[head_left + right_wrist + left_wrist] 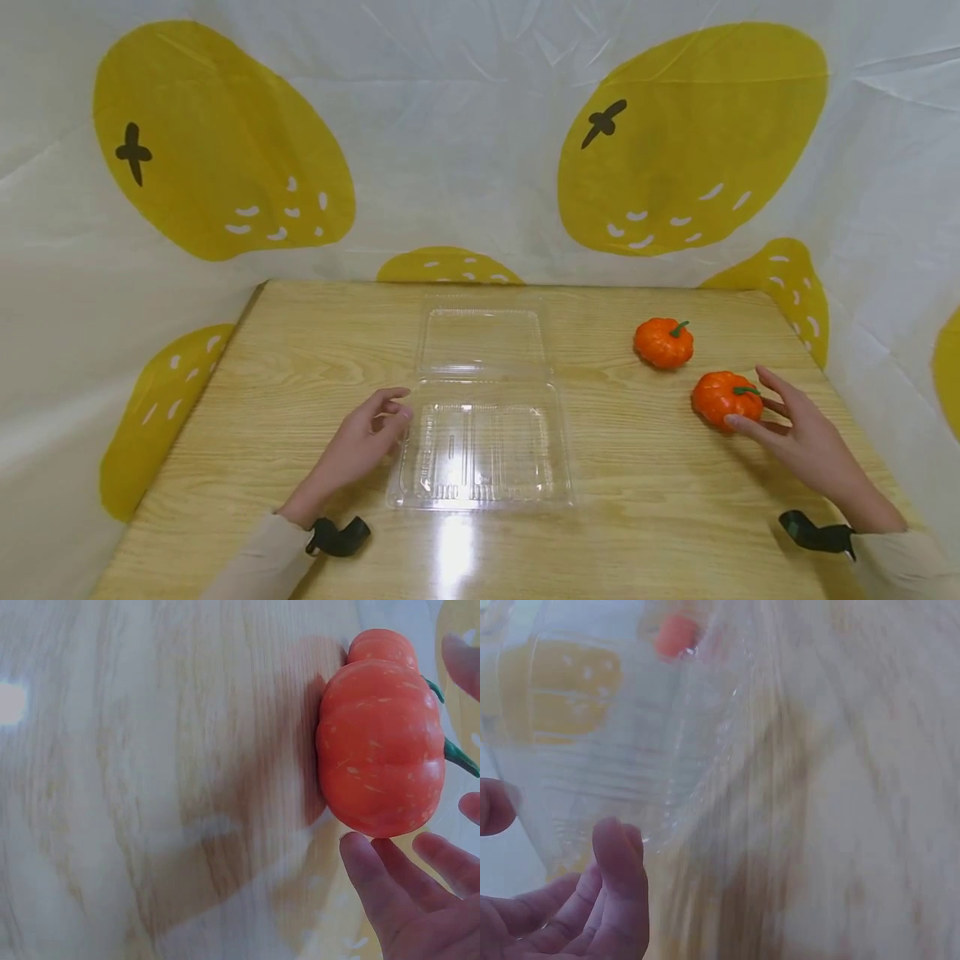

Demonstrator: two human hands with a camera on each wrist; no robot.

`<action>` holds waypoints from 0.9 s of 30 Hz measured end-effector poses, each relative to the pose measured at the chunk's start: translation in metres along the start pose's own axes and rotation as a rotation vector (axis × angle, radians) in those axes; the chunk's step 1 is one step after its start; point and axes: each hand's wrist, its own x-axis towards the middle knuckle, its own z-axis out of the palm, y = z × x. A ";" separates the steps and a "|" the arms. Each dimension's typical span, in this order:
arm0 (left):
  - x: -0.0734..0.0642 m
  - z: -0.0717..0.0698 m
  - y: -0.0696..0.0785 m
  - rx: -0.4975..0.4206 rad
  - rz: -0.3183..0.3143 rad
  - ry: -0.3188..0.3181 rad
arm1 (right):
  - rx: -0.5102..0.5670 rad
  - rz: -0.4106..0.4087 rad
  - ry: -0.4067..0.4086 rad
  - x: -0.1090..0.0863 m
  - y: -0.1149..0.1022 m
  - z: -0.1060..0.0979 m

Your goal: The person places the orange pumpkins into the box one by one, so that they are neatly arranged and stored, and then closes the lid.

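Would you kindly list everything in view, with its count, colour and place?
Nearer pumpkin: one, orange, green stem, on the table's right side
Farther pumpkin: one, orange, green stem, beyond it and leftward
Hinged container: one, clear, lying open mid-table
Table: one, light wood, beneath these
Backdrop: white with yellow fruit print, around the table
Wrist straps: two, black, one at each wrist
Sleeves: two, beige, one per forearm
Left hand: one, at the container's left edge
Right hand: one, at the nearer pumpkin's right side
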 end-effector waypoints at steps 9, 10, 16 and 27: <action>-0.001 0.003 -0.001 -0.135 -0.049 -0.062 | 0.025 0.098 -0.013 0.004 0.000 0.003; -0.001 0.003 -0.001 -0.147 -0.055 -0.063 | 0.023 0.106 -0.011 0.004 0.001 0.004; -0.001 0.001 -0.006 -0.219 -0.061 -0.072 | 0.026 0.140 0.005 0.008 0.004 0.007; -0.001 -0.004 -0.008 -0.402 -0.049 -0.169 | 0.041 0.189 0.006 0.010 0.007 0.016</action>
